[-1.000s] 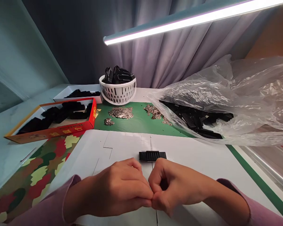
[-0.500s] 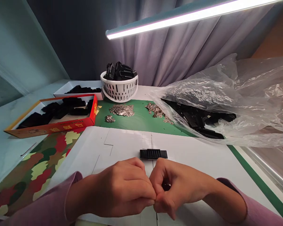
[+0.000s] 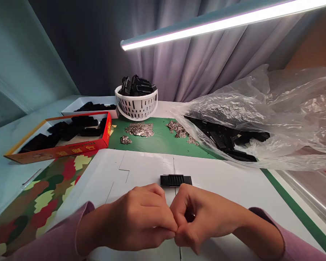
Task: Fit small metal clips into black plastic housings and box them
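My left hand (image 3: 141, 219) and my right hand (image 3: 199, 217) meet fingertip to fingertip low over the white board (image 3: 141, 163). Both are closed in a pinch, and whatever lies between the fingers is hidden or too small to name. Just beyond the knuckles rests a black ribbed plastic piece (image 3: 176, 180), lying flat and apart from both hands. Farther back, small shiny metal pieces (image 3: 139, 129) are heaped on the green mat (image 3: 160, 145), with another heap (image 3: 179, 128) to the right and a small cluster (image 3: 125, 140) at the left.
A white basket (image 3: 137, 107) full of black plastic parts stands at the back. Left of it are a red box (image 3: 70, 149) and a white box (image 3: 70, 106), both holding black parts. A clear plastic bag (image 3: 233, 108) with black parts spreads over the right. A lamp tube (image 3: 206, 27) hangs above.
The view has shifted slightly, so the scene sits a little lower. Both hands keep their pinched pose with almost no movement; the black ribbed piece stays in place.
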### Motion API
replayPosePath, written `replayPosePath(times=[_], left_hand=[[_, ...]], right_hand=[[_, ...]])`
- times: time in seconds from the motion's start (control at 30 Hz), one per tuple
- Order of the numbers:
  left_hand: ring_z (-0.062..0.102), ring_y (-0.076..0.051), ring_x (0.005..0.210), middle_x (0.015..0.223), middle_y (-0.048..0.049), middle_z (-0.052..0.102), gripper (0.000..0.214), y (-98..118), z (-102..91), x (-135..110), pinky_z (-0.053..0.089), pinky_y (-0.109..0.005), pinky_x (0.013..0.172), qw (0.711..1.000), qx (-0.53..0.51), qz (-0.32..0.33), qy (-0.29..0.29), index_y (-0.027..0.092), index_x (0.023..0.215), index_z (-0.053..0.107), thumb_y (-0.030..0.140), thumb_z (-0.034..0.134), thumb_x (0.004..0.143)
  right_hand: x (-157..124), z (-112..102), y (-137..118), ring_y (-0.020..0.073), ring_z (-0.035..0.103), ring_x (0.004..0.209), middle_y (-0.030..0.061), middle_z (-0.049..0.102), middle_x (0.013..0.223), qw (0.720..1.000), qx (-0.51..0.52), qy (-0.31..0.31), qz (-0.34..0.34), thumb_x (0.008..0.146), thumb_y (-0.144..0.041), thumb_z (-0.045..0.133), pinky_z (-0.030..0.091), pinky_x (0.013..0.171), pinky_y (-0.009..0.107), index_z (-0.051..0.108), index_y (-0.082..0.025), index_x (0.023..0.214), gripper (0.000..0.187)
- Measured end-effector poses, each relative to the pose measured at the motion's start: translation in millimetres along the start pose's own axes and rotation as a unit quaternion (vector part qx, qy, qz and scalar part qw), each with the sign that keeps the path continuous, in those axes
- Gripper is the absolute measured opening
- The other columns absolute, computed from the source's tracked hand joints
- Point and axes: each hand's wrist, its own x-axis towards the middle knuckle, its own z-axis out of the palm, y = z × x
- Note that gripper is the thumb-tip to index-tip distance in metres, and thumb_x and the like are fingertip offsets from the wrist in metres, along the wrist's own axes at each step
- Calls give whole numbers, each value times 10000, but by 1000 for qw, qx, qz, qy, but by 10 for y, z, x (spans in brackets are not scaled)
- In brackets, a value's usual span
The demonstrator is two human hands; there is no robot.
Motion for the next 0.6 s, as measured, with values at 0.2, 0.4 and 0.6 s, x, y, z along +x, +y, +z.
replayPosePath(times=[0.2,0.4,0.6], left_hand=[[541,-106,480,555,-44,642,87,3,19,11,449,-261,572,999,13,14,28,120,709,541,54,485,700],[554,-115,517,616,-48,646,104,48,-29,-31,446,-273,598,998,60,1,-31,130,776,536,100,436,779],[509,-93,480,601,-19,625,142,34,-7,-87,447,-252,603,993,107,10,-43,140,799,536,69,415,772]], right_hand=[[-2,-10,8,-44,327,367,-71,455,416,1000,-15,-11,11,553,29,492,248,360,39,473,-55,427,153],[2,-47,18,-38,325,360,-77,441,390,1000,-7,-10,10,552,0,503,240,354,50,481,-60,428,139],[9,-53,39,-29,347,359,-65,463,398,1000,7,-5,14,554,-20,512,240,340,56,485,-64,429,135]])
